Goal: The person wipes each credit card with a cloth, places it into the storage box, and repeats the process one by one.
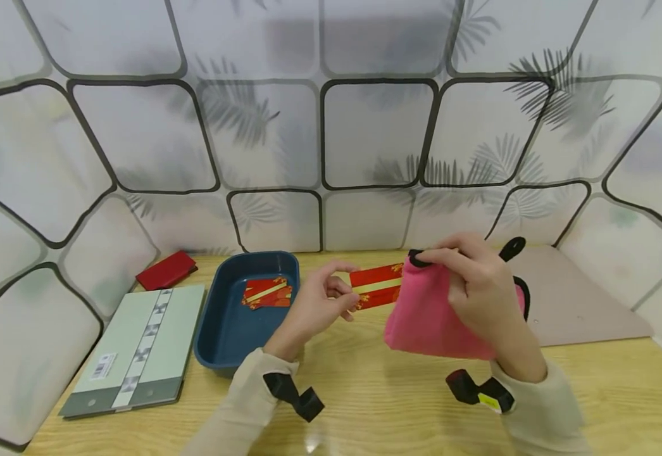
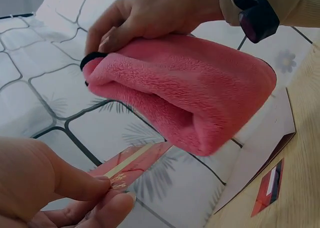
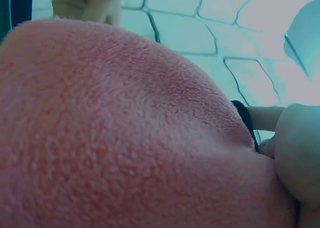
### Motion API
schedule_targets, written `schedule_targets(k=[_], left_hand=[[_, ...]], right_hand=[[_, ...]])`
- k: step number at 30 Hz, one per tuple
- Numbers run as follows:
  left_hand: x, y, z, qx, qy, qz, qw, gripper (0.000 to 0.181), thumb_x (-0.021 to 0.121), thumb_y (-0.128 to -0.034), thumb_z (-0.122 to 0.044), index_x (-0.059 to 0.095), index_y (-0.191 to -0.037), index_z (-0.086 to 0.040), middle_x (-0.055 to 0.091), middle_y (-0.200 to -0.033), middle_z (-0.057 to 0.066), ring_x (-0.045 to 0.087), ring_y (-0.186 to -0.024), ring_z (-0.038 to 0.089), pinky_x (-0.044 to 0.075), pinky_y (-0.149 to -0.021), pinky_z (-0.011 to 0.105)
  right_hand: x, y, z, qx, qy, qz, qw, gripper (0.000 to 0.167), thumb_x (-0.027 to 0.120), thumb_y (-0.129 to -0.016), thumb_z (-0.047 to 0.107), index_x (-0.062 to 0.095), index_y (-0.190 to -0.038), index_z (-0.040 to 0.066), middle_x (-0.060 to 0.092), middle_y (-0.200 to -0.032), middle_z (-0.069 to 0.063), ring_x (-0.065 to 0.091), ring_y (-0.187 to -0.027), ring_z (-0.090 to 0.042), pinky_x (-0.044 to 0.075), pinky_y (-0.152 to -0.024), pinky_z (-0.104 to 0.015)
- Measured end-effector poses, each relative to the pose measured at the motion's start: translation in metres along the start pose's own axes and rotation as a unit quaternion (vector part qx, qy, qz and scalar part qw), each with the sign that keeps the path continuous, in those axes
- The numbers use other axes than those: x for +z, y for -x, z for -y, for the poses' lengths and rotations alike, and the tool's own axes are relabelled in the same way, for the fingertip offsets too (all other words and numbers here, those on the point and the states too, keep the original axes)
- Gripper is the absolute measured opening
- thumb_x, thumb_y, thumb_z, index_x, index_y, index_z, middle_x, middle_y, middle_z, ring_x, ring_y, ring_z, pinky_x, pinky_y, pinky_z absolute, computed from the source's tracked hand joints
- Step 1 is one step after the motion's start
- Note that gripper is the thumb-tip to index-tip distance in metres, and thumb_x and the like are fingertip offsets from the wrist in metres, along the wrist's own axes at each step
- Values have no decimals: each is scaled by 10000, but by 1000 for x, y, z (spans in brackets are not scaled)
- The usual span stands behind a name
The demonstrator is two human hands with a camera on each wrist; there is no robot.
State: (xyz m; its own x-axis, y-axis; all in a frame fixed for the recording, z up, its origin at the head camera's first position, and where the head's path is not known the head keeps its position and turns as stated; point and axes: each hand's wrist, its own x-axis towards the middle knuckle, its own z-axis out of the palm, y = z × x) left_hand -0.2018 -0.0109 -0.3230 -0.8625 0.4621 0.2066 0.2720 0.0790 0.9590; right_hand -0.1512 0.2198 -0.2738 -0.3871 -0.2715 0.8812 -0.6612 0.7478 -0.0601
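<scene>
My left hand [image 1: 318, 303] pinches a red card [image 1: 373, 288] with a gold stripe and gold print between thumb and fingers. My right hand [image 1: 481, 288] grips a folded pink plush towel [image 1: 430, 316] with black edging at one corner, holding it raised over the table. The card's right end meets the towel's edge in the head view; whether they touch I cannot tell. Soft folds of the towel [image 2: 175, 92] face the left wrist camera. The towel [image 3: 125, 128] fills most of the right wrist view. A black loop [image 1: 512, 248] shows behind my right hand.
Left of my hands, a dark blue tray [image 1: 225, 339] holds red-and-gold cards [image 1: 267, 293]. Further left lie a pale green folder [image 1: 117, 335] and a red wallet-like item [image 1: 166, 270]. A pinkish board [image 1: 581, 297] lies right; beside it is another red piece [image 2: 267, 188].
</scene>
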Motion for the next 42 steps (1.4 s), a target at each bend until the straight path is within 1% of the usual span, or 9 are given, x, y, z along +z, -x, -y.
schedule_targets(k=[4,9,16,19,22,26,29,32,42], left_hand=[[1,-1,2,95,-26,91,9999,408,614,-880,76,549,-1271,-19,669,-854,235,664,-663,197,599,-608,353],[3,-3,1,213,-40,292,9993,405,597,-886,79,541,-1276,-15,673,-864,242,673,-673,285,600,-618,346],[-1,-2,0,485,-225,649,9965,389,547,-891,92,562,-1262,-24,658,-878,218,669,-703,282,597,-621,348],[-4,0,1,525,-231,805,9951,383,551,-892,90,567,-1256,-27,653,-888,216,673,-740,334,593,-616,342],[-3,0,2,523,-195,961,9938,390,571,-893,84,562,-1267,-24,646,-903,220,677,-753,323,592,-619,337],[-3,-2,3,494,-190,1072,9928,401,595,-895,69,553,-1283,-24,621,-906,212,653,-715,221,597,-641,400],[-4,-1,1,425,-204,1029,9936,403,605,-895,59,549,-1286,-24,591,-889,190,622,-683,160,596,-649,414],[-7,-1,0,347,-202,952,9946,404,611,-893,55,550,-1284,-27,573,-878,168,619,-678,148,595,-646,374],[-9,-1,-3,349,-293,627,9970,408,605,-884,80,560,-1278,-16,571,-865,156,645,-724,267,590,-633,328]], right_hand=[[15,0,4,-413,-157,241,9987,512,379,-654,-208,749,-872,71,625,-863,-93,573,-781,-218,472,-597,-306],[34,3,5,-880,-374,601,9936,479,432,-661,-227,739,-853,86,612,-857,-78,593,-766,-221,496,-585,-310],[49,7,7,-1144,-627,725,9888,408,578,-685,-220,756,-854,106,646,-874,-52,595,-775,-202,514,-629,-316],[50,8,7,-1089,-620,741,9893,412,574,-688,-221,759,-855,107,652,-876,-50,589,-772,-194,514,-630,-318],[49,12,5,-1006,-603,753,9902,418,567,-685,-225,757,-848,110,652,-874,-49,594,-773,-194,515,-634,-331],[44,15,0,-854,-616,800,9912,419,568,-696,-240,756,-841,106,652,-873,-49,608,-783,-194,519,-629,-339],[40,15,-6,-661,-619,888,9919,413,569,-715,-248,760,-842,96,653,-881,-46,602,-802,-192,529,-637,-337],[37,13,-11,-475,-596,961,9924,416,556,-727,-258,761,-846,84,656,-886,-43,592,-821,-193,536,-657,-340],[16,11,-27,28,-59,1122,9937,389,566,-733,-241,760,-852,74,655,-895,-51,610,-841,-222,525,-716,-371]])
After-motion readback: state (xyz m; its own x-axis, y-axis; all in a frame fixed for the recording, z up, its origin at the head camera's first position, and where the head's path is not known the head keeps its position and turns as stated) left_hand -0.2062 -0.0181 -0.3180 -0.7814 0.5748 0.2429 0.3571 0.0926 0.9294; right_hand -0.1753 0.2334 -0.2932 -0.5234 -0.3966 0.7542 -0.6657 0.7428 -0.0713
